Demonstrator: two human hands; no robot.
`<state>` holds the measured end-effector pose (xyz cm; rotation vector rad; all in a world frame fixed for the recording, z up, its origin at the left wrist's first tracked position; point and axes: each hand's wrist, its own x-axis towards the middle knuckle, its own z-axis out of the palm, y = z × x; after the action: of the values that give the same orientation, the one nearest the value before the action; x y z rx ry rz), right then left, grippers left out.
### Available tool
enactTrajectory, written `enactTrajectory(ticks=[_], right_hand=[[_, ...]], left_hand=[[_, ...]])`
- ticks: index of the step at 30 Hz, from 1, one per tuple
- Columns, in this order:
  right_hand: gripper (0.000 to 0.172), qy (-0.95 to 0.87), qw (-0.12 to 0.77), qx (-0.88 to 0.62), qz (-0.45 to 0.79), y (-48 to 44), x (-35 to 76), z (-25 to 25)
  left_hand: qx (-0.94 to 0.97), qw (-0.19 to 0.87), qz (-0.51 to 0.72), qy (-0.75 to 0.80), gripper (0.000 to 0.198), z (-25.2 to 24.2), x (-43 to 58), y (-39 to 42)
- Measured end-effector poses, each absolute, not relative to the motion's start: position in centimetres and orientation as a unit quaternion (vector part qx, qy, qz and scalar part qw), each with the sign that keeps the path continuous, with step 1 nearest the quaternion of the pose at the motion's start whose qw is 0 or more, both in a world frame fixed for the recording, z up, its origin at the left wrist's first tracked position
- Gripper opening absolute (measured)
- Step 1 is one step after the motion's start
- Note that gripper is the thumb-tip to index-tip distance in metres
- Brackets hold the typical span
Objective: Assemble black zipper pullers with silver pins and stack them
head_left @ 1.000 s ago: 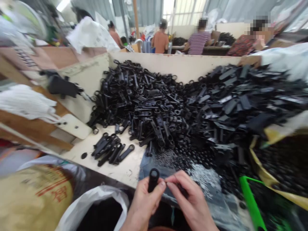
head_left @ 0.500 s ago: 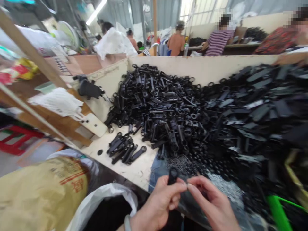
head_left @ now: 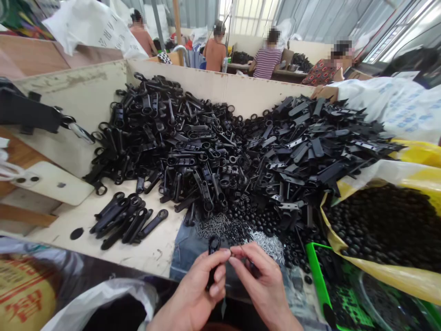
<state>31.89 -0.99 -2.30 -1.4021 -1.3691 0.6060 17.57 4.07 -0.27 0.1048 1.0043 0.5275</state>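
Note:
My left hand (head_left: 196,285) is closed around a black plastic handle-like part with a ring at its top (head_left: 214,242). The thumb lies across it, and fingers hide most of its length. Right beside it, my right hand (head_left: 263,282) is pinched, its fingertips meeting the left thumb tip; whatever is between them is too small to make out. Just beyond the hands lie small dark metal pieces (head_left: 213,226), black round beads (head_left: 263,220) and shiny silver pins (head_left: 268,242). Several similar ring-ended parts (head_left: 129,218) lie in a group to the left.
Large heaps of black ring-ended parts (head_left: 179,133) and flat black pieces (head_left: 310,147) fill the walled bench. A phone (head_left: 51,181) lies left. At right are a green basket (head_left: 315,276) and a bag of black balls (head_left: 386,225). An open white sack (head_left: 103,299) stands lower left. Co-workers sit behind.
The view has swung to the right, so the bench contents appear further left and the bag of black balls shows at right. Both hands keep the same hold, fingertips together.

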Motion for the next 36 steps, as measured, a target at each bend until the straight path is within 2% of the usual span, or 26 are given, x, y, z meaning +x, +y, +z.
enactTrajectory(ticks=[6,9,14,20,23,27,33,36], right_hand=[[0.008,-0.534,0.502,-0.617,0.287,-1.1,32.6,-1.7],[0.007,-0.537,0.498,-0.608,0.305,-1.3,32.5,-1.8],[0.009,-0.563,0.479,-0.577,0.347,-1.2,31.7,-2.2],[0.008,-0.565,0.435,-0.597,0.369,-0.8,31.2,-2.6],[0.007,-0.535,0.440,-0.599,0.401,-0.7,31.0,-2.6],[0.010,-0.502,0.451,-0.605,0.423,-0.6,30.7,-2.3],[0.024,-0.481,0.445,-0.617,0.436,-0.6,30.4,-2.0],[0.026,-0.495,0.460,-0.612,0.410,-0.7,30.2,-2.1]], left_hand=[[0.114,0.859,0.228,0.443,0.023,0.3,16.9,3.9],[0.203,0.851,0.229,0.426,0.037,0.1,16.0,3.4],[0.248,0.804,0.237,0.486,0.041,-1.6,14.8,2.1],[0.267,0.770,0.223,0.535,0.076,-2.9,14.2,1.6],[0.294,0.761,0.211,0.538,0.080,-2.8,14.3,1.7],[0.334,0.762,0.213,0.512,0.066,-2.3,14.7,1.9],[0.388,0.751,0.214,0.489,0.023,-1.1,14.9,2.4],[0.406,0.745,0.214,0.484,0.014,-0.3,14.9,2.6]])
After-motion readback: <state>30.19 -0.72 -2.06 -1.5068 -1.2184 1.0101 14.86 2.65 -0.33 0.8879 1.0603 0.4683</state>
